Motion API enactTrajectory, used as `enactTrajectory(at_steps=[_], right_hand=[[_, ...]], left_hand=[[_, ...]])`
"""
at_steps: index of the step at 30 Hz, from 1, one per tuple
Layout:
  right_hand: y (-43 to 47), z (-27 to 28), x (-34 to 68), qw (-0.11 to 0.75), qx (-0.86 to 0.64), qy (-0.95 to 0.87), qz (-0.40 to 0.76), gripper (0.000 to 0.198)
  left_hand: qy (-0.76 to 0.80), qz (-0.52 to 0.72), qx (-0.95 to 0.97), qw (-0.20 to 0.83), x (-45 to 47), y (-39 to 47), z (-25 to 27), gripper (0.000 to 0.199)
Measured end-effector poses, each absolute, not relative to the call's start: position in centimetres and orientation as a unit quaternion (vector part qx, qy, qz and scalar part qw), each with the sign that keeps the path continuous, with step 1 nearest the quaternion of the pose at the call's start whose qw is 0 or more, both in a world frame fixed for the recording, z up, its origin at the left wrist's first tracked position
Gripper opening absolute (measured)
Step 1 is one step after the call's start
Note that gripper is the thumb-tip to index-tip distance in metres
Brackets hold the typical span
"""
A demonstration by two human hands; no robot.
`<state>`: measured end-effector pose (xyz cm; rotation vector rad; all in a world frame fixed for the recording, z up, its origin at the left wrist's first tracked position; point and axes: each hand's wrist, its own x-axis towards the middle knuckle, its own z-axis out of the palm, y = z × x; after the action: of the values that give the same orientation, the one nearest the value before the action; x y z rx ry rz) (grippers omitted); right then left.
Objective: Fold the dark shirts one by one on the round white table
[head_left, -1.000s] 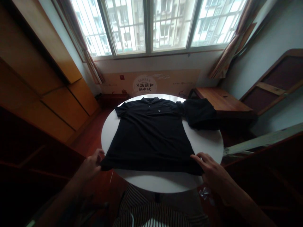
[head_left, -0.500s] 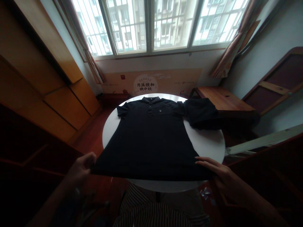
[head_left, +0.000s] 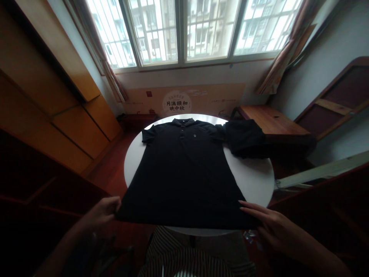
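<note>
A black polo shirt point(head_left: 184, 173) lies spread front side up, its collar at the far edge of the round white table point(head_left: 256, 177) and its hem towards me. My left hand point(head_left: 105, 211) is closed on the hem's left corner, just beyond the table edge. At the right corner, my right hand point(head_left: 268, 219) grips the hem, with its fingers lying over the cloth and the thumb hidden. A small light mark shows on the shirt's chest. Touching the right sleeve is a folded pile of dark cloth point(head_left: 245, 136).
A low wooden table point(head_left: 276, 120) stands behind on the right, below the window. Wooden cabinets point(head_left: 80, 130) line the left side. Small clear items point(head_left: 249, 236) lie on the floor beneath the table's right edge. A printed panel point(head_left: 213, 100) leans along the far wall.
Both hands have moved lower and closer to me, bringing the hem down with them. The front of the shirt now covers more of the table's near edge. The folded pile has stayed put.
</note>
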<state>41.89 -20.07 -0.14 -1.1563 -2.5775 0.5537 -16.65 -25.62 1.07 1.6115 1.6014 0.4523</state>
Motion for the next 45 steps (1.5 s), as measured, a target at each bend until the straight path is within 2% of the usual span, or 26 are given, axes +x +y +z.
enactTrajectory(at_steps=[8, 11, 16, 20, 23, 30, 36, 45], right_hand=[[-20.1, 1.2, 41.7, 0.109, -0.395, -0.887, 0.215, 0.042], [-18.5, 2.1, 41.6, 0.136, -0.401, -0.884, 0.196, 0.037], [-10.3, 3.4, 37.6, 0.241, -0.373, -0.882, 0.158, 0.023], [-0.7, 2.9, 30.4, 0.229, -0.365, -0.890, 0.148, 0.020], [5.7, 2.1, 24.9, 0.145, -0.447, -0.875, 0.114, 0.029], [15.3, 0.4, 19.9, 0.088, -0.512, -0.849, 0.096, 0.043], [20.2, -1.3, 19.2, 0.051, -0.523, -0.846, 0.095, 0.046], [22.5, -2.5, 18.6, 0.073, -0.523, -0.843, 0.105, 0.045]], left_hand=[[0.599, 0.113, 0.647, 0.458, -17.6, -25.9, 1.1, 0.026], [0.601, 0.063, 0.655, 0.453, -17.9, -24.9, 2.7, 0.031], [0.583, 0.127, 0.726, 0.342, -15.0, -16.6, 4.3, 0.030], [0.561, 0.207, 0.774, 0.210, -9.6, -5.3, 2.3, 0.033], [0.581, 0.176, 0.787, 0.107, -5.4, 2.6, 0.6, 0.036], [0.654, 0.099, 0.743, 0.106, -1.7, 13.0, -1.8, 0.057], [0.663, 0.053, 0.741, 0.093, -1.2, 17.1, -2.8, 0.063], [0.669, 0.071, 0.735, 0.083, -0.4, 19.0, -2.8, 0.060]])
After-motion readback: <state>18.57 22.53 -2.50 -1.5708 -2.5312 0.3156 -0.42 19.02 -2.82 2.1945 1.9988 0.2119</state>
